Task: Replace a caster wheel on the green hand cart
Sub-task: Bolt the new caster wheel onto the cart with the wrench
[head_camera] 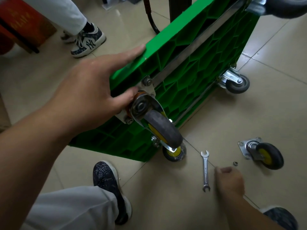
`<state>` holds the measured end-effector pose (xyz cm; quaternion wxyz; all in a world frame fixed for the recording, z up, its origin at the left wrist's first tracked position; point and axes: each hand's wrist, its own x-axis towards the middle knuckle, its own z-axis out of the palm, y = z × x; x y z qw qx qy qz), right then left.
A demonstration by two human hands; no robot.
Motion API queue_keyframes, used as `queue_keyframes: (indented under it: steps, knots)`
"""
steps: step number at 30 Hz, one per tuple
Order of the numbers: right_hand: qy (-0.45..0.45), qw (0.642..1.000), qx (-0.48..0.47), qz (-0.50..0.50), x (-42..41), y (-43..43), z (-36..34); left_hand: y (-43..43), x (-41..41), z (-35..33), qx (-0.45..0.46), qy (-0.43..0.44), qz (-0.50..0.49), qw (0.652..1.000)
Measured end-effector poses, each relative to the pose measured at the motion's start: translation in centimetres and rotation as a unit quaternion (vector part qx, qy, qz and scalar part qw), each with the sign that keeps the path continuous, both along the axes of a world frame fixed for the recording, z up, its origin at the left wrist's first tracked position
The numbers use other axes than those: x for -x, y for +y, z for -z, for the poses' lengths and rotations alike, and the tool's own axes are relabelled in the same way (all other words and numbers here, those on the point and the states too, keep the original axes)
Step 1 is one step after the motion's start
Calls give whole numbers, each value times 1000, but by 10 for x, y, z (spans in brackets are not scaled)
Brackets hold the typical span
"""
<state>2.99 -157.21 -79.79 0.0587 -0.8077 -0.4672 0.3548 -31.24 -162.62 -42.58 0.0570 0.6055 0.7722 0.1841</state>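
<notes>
I judge the swap roughly halfway. One caster (159, 128) sits bolted at the corner of the tipped green hand cart (191, 67). A loose caster (264, 155), a nut (235, 163) and the wrench (205, 170) lie on the floor (249, 113). My left hand (93, 83) braces the cart, fingers straight. My right hand (230, 180) curls beside the wrench, and I cannot tell whether it holds anything.

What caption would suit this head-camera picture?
Left hand steadies the tipped green cart; right hand reaches down beside a wrench and loose caster.

- The green hand cart (182, 52) stands tipped on edge, ribbed underside showing.
- A grey caster (163, 128) (yellow hub) sits at its near corner.
- A loose caster (264, 155) lies apart on the floor (166, 188).
</notes>
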Motion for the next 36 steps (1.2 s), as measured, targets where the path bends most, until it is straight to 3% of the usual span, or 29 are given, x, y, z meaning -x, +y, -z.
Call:
queue_keyframes:
  steps: [2,9,15,18,20,24,28,29,31,34,35,36]
  knots:
    - [-16,998,-53,13,-16,18,5,0,-1,0,-1,-1,-1,1000]
    - [-12,996,-15,-90,-25,46,31,-1,-4,-2,3,0,-7,1000]
    - [-49,993,9,-106,-23,46,26,-1,-2,-4,0,-10,-15,1000]
    - [14,998,-29,-51,-4,46,-2,1,-1,-3,11,-15,-10,1000]
    - [138,986,-91,9,36,51,-44,1,-1,-3,14,-28,-8,999]
    - [408,884,-228,-34,130,65,-168,-2,-5,-5,4,-24,-11,1000]
    - [602,771,-191,-82,164,70,-273,-1,-7,-6,2,-1,-12,1000]
    - [673,722,-151,-64,161,69,-289,-1,-6,-6,3,3,-9,1000]
    - [810,584,-30,-45,150,65,-315,-1,-5,-5,2,6,-3,1000]
    - [918,373,111,-75,138,53,-338,-1,-4,-3,-5,10,-2,1000]
    - [928,341,131,-78,138,51,-343,0,-4,-2,-9,12,-3,1000]
    - [930,332,142,-73,139,50,-347,0,-4,-2,-12,13,-3,1000]
